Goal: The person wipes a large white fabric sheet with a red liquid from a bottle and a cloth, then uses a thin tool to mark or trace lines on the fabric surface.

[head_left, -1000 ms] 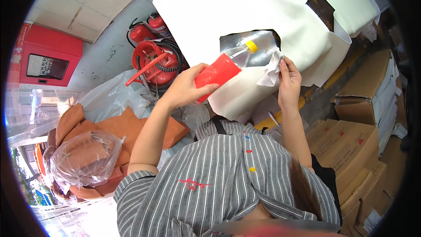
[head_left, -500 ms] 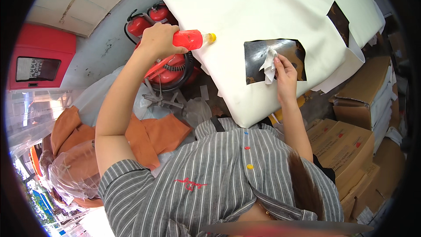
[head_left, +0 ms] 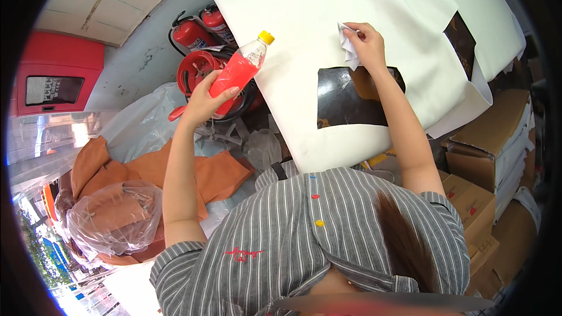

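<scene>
My left hand (head_left: 212,100) is wrapped round a clear plastic bottle (head_left: 236,75) of red liquid with a yellow cap. The bottle leans, cap end up and to the right, beside the left edge of a large white sheet (head_left: 293,23) of smooth material. In my right hand (head_left: 369,47) a crumpled white cloth or tissue (head_left: 349,47) is pinched between thumb and fingers. That hand is over the sheet, just beyond a cut-out opening. A shiny dark surface (head_left: 342,102) shows through the opening, partly covered by my right forearm.
Red fire extinguishers (head_left: 193,34) and a red hose reel (head_left: 196,70) stand at the left by the wall, near a red cabinet (head_left: 58,73). Orange-brown sheets (head_left: 146,169) and clear plastic lie at lower left. Cardboard boxes (head_left: 492,126) are stacked on the right.
The bottle has gone from lying nearly level to cap up, and my left hand has come lower. My right hand has moved farther away with the cloth, from over the opening to the white sheet.
</scene>
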Demonstrator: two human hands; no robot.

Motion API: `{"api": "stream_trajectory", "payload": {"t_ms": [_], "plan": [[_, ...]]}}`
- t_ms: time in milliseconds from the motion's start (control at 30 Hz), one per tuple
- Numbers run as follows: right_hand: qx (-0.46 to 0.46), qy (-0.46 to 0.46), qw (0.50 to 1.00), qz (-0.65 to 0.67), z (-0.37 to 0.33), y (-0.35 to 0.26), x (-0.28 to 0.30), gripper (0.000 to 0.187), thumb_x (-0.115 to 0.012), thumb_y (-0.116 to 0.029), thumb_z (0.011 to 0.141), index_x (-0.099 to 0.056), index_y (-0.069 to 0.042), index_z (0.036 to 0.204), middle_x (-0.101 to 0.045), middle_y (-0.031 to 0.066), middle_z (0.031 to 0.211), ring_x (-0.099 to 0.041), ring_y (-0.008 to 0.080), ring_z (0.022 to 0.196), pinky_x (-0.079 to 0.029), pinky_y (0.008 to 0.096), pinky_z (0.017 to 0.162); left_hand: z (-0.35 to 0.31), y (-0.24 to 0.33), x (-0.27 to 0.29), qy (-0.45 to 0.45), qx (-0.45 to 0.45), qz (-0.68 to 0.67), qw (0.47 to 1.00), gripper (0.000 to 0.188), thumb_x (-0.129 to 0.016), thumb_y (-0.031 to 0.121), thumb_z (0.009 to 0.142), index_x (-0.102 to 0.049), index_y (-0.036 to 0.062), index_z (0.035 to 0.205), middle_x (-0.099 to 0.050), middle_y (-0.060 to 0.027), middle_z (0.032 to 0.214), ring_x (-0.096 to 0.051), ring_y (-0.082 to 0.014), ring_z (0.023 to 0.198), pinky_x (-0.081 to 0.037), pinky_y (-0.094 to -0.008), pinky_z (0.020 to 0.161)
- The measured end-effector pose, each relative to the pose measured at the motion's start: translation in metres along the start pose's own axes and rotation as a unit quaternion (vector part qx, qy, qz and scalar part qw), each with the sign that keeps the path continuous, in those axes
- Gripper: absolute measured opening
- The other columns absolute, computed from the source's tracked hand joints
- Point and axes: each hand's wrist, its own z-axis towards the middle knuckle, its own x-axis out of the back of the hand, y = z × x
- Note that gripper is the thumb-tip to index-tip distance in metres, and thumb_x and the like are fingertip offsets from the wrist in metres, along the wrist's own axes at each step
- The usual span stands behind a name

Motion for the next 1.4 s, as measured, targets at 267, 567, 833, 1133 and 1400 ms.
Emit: {"api": "stream_trajectory", "payload": {"t_ms": [267, 567, 833, 1133, 1400], "plan": [[0.179, -0.149, 0.963, -0.132, -0.036, -0.028, -0.090, 0.016, -0.077, -0.027, 0.085, -0.078, -0.012, 0.089, -0.073, 0.0045, 0.089, -0.063, 0.0259, 0.088, -0.050, 0.0397, 0.082, -0.071, -0.055, -0.084, 0.201, 0.009, -0.242, 0.949, 0.061, -0.077, 0.041, 0.092, -0.056, 0.0004, 0.132, -0.065, -0.0080, 0.120, -0.061, -0.0155, 0.108, -0.049, -0.0326, 0.096], [0.114, -0.037, 0.966, -0.228, 0.052, 0.002, -0.077, 0.018, -0.073, -0.023, 0.088, -0.077, -0.008, 0.097, -0.073, 0.0088, 0.090, -0.066, 0.0294, 0.093, -0.052, 0.0421, 0.083, -0.105, -0.074, -0.084, 0.256, 0.041, -0.283, 0.923, 0.077, -0.076, 0.045, 0.092, -0.046, -0.0013, 0.146, -0.060, -0.0113, 0.133, -0.057, -0.0196, 0.121, -0.045, -0.0360, 0.104], [0.283, -0.206, 0.920, -0.175, -0.008, -0.030, -0.082, 0.013, -0.075, -0.024, 0.087, -0.076, -0.011, 0.091, -0.071, 0.0034, 0.087, -0.062, 0.0246, 0.089, -0.048, 0.0364, 0.081, -0.110, -0.076, -0.091, 0.298, 0.037, -0.284, 0.910, 0.079, -0.073, 0.052, 0.093, -0.045, -0.0019, 0.144, -0.059, -0.0114, 0.135, -0.056, -0.0198, 0.122, -0.044, -0.0366, 0.105], [0.303, -0.294, 0.903, -0.085, -0.058, -0.047, -0.112, 0.011, -0.074, -0.022, 0.086, -0.072, -0.010, 0.085, -0.069, 0.0027, 0.083, -0.062, 0.0221, 0.088, -0.047, 0.0375, 0.080, -0.108, -0.082, -0.093, 0.302, 0.033, -0.298, 0.905, 0.075, -0.072, 0.049, 0.094, -0.046, -0.0021, 0.143, -0.060, -0.0115, 0.133, -0.057, -0.0199, 0.121, -0.045, -0.0363, 0.104], [0.224, -0.199, 0.946, -0.125, -0.015, -0.043, -0.127, 0.009, -0.073, -0.018, 0.086, -0.074, -0.010, 0.088, -0.072, 0.0040, 0.086, -0.063, 0.0261, 0.091, -0.049, 0.0396, 0.085, -0.113, -0.082, -0.097, 0.327, 0.042, -0.306, 0.893, 0.072, -0.070, 0.047, 0.095, -0.047, -0.0026, 0.141, -0.061, -0.0121, 0.132, -0.058, -0.0207, 0.120, -0.046, -0.0367, 0.103]]}}
